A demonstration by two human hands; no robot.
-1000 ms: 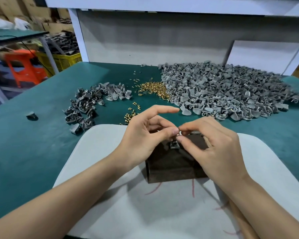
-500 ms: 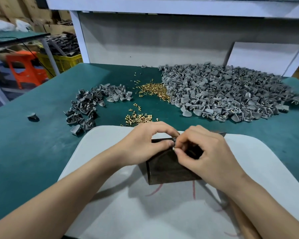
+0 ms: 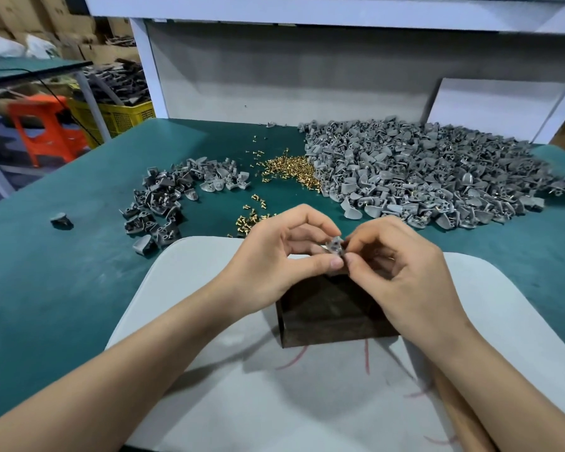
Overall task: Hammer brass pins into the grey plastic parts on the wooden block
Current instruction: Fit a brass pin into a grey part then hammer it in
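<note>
A small grey plastic part (image 3: pixel 336 246) is held just above the far edge of the dark wooden block (image 3: pixel 331 316). My left hand (image 3: pixel 282 256) pinches it between thumb and fingers from the left. My right hand (image 3: pixel 402 272) pinches it from the right with thumb and forefinger. Whether a brass pin sits in the part cannot be made out. The block stands on a pale grey board (image 3: pixel 209 370). A wooden handle (image 3: pixel 463 419) shows under my right forearm.
A large heap of grey parts (image 3: pixel 431 177) lies at the back right, a smaller heap (image 3: pixel 177 197) at the left. Brass pins (image 3: pixel 291 171) lie between them, a few more (image 3: pixel 250 220) near my left hand. A lone grey part (image 3: pixel 60 220) sits far left on the green table (image 3: pixel 46 288).
Both hands have lifted the grey part slightly off the block's top. The camera view has shifted a little.
</note>
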